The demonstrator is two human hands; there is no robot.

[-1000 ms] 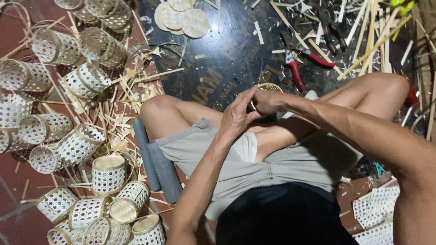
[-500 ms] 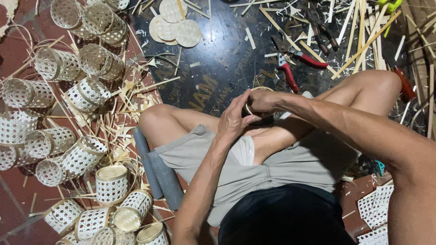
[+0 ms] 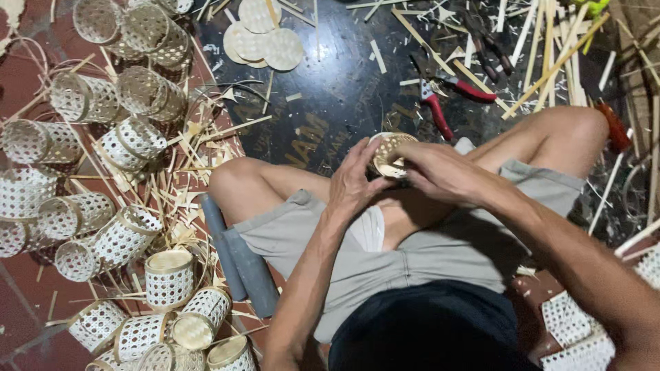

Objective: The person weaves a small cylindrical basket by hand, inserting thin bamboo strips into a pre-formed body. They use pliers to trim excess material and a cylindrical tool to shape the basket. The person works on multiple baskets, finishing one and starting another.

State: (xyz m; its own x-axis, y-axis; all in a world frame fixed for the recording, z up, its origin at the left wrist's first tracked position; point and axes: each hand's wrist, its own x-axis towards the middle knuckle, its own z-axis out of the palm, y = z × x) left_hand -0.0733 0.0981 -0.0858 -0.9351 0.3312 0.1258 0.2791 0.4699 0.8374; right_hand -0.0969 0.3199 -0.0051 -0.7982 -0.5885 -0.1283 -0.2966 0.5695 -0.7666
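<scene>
both hands meet over the lap of a person seated cross-legged on the floor. the left hand (image 3: 357,180) is wrapped around the near side of a small round woven basket (image 3: 389,152), thumb and fingers pressed against its wall. the right hand (image 3: 440,172) comes in from the far side, fingers curled over the rim and covering the basket's right half; both hands are closed on the basket, so only its open mouth and part of the lattice bottom show between them. the basket sits just above the knees, tilted with its mouth towards the camera.

just beyond the right hand, on the dark board (image 3: 330,89), lie red-handled pliers (image 3: 440,110), and further out a scatter of bamboo strips (image 3: 550,62). beyond the left hand rests a stack of round woven discs (image 3: 265,38). well out to the left of the left hand, on the reddish floor, lies a heap of finished woven baskets (image 3: 124,199), some on their sides, some upright, among loose slivers. beside the left thigh, below the left hand, lies a grey tube-shaped roll (image 3: 240,257). near the right elbow, white woven pieces (image 3: 577,336) are partly visible.
</scene>
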